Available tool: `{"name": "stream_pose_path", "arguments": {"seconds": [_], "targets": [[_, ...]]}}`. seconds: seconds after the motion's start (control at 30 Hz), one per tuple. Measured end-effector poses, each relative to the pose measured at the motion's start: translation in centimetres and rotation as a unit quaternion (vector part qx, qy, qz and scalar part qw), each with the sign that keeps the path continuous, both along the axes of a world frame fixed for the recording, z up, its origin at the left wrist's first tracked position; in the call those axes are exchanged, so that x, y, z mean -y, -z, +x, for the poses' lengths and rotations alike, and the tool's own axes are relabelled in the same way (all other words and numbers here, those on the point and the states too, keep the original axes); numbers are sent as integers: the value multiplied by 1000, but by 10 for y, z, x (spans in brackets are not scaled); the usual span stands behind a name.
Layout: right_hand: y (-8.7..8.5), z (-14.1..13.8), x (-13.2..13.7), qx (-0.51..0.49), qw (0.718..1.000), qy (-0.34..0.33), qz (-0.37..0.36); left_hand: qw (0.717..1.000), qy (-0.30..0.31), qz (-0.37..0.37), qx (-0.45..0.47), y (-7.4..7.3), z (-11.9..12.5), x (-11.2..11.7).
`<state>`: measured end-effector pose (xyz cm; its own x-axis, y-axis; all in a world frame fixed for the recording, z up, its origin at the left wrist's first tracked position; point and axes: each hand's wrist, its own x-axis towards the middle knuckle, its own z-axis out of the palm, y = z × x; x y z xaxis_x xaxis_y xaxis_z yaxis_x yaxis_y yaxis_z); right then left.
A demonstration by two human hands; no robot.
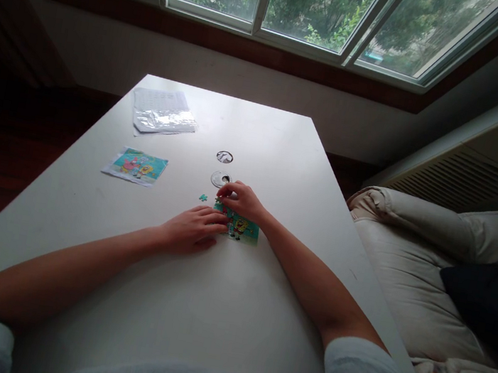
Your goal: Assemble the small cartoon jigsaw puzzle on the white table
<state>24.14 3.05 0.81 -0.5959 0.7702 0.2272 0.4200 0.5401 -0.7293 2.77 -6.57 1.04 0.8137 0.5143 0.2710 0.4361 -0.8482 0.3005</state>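
Note:
A partly joined jigsaw puzzle [248,231] with a yellow cartoon figure on a teal ground lies on the white table in front of me. My left hand [194,228] rests flat at its left side, fingers stretched over that edge. At the upper left corner, my right hand [241,200] pinches a small green puzzle piece [218,199], mostly covered by the fingertips. Whether this piece touches the puzzle, I cannot tell. One loose teal puzzle piece [203,197] lies just left of the right fingertips.
The white table [257,137] bears a cartoon picture sheet [140,166] at left and papers in a clear sleeve [164,114] farther back. A round hole [224,157] and a round cover [219,179] are behind my hands. A beige sofa [410,277] stands at right.

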Motion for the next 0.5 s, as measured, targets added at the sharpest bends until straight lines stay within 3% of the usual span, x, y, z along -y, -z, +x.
{"name": "stream_pose_path", "arguments": {"seconds": [0.5], "targets": [[10,-6,-4,72,992,20,106,1000,-2,11,-22,-2,2,0]]}}
